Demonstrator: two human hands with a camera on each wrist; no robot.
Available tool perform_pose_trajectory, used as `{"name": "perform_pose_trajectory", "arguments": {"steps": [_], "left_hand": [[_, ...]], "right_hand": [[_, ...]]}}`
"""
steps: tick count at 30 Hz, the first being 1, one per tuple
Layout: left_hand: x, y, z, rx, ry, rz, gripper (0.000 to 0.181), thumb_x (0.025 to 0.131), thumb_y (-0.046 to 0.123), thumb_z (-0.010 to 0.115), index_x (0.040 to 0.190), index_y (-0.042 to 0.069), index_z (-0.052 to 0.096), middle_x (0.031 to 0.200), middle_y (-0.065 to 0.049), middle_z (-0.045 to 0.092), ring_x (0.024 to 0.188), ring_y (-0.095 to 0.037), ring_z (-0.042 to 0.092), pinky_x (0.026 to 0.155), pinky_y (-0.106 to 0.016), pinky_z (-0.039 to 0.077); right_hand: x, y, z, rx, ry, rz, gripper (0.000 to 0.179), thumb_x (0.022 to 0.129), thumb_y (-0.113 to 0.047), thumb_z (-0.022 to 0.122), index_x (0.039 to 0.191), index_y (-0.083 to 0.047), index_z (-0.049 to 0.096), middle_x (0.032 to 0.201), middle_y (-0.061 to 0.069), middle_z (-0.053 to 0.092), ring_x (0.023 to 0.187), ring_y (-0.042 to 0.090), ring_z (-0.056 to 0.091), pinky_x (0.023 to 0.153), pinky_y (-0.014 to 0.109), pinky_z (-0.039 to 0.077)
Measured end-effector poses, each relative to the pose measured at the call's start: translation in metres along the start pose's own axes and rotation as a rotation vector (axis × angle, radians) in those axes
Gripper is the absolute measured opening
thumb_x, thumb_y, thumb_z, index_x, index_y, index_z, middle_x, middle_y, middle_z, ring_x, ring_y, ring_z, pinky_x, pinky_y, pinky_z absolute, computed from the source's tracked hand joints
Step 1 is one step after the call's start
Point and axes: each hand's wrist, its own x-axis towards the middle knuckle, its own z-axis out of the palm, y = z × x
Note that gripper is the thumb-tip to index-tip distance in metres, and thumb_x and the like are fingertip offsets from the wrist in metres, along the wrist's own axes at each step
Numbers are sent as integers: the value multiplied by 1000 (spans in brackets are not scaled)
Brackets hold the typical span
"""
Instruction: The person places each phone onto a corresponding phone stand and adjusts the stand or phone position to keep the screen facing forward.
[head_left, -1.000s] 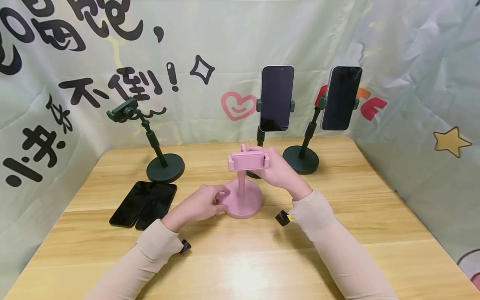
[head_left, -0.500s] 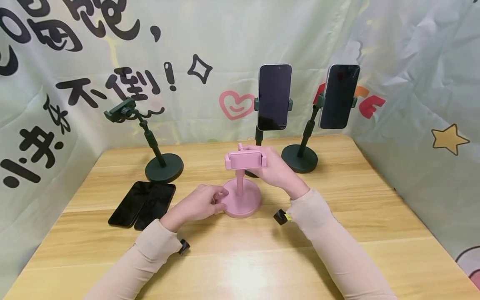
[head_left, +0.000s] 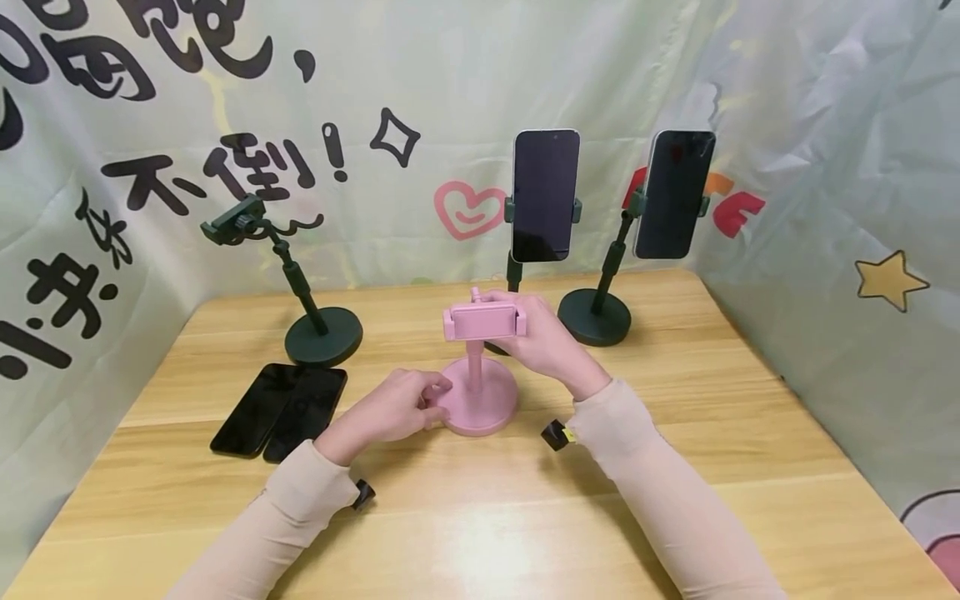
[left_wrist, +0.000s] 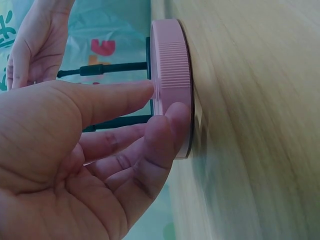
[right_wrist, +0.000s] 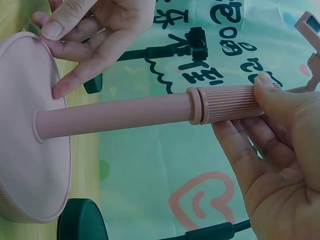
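Note:
A pink phone stand (head_left: 480, 408) stands upright on the wooden table, its clamp holding no phone. My left hand (head_left: 393, 404) holds the left edge of its round base; in the left wrist view the thumb lies on the base's top and fingertips touch the ribbed rim (left_wrist: 172, 65). Behind the clamp, my right hand (head_left: 547, 337) grips the pole, partly hidden in the head view. The right wrist view shows its thumb and fingers around the ribbed collar (right_wrist: 227, 106), above a smooth lower pole (right_wrist: 120, 116).
Two dark green stands at the back right hold phones upright, one phone (head_left: 546, 196) close behind my right hand, the other phone (head_left: 675, 196) farther right. A green stand (head_left: 322, 336) without a phone is at the back left. Two black phones (head_left: 258, 408) lie before it, side by side.
The head view has shifted slightly, so everything appears a little farther left. Both hands keep their holds on the pink phone stand, which stays at the same spot on the table.

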Motion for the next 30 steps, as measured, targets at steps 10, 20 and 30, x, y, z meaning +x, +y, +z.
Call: {"name": "perform_pose_trajectory", "arguments": {"steps": [10, 20, 30], "left_hand": [[0, 0, -1, -27, -6, -6, 40, 100, 18, 77, 136, 0, 70, 80, 3, 72, 66, -8, 64, 63, -24, 49], [-4, 0, 1, -28, -15, 5, 40, 101, 21, 76, 136, 2, 70, 75, 5, 70, 63, -7, 63, 68, -25, 52], [-8, -1, -8, -21, -23, -24, 39, 102, 24, 75, 136, 5, 69, 88, 2, 71, 66, -8, 65, 69, -28, 54]], "right_hand": [[2, -1, -1, 17, -4, 4, 42, 99, -8, 75, 141, -5, 68, 135, 14, 75, 125, 32, 71, 113, 55, 52], [0, -1, -2, -19, -19, 26, 45, 97, -8, 77, 141, -4, 68, 138, 15, 73, 126, 33, 70, 112, 55, 52], [-9, -16, -22, -201, -149, 84, 23, 100, -21, 76, 120, -11, 75, 89, 4, 77, 73, 17, 66, 72, 33, 55]]}}
